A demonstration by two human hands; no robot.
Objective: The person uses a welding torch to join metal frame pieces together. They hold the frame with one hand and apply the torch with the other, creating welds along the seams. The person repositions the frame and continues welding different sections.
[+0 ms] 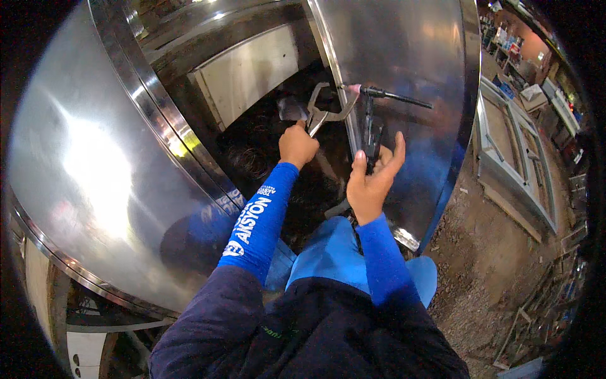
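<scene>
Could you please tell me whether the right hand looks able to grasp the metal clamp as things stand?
Probably not freely: the metal clamp is close by, but the right hand is holding the black torch, and the left hand appears to have the clamp's handle.

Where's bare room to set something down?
Left steel panel: broad bare face, bordered by metal strip; slope unclear.
Floor: mostly bare between right steel panel and grey frame.
Crowded: around left hand with clamp and right hand with torch.
</scene>
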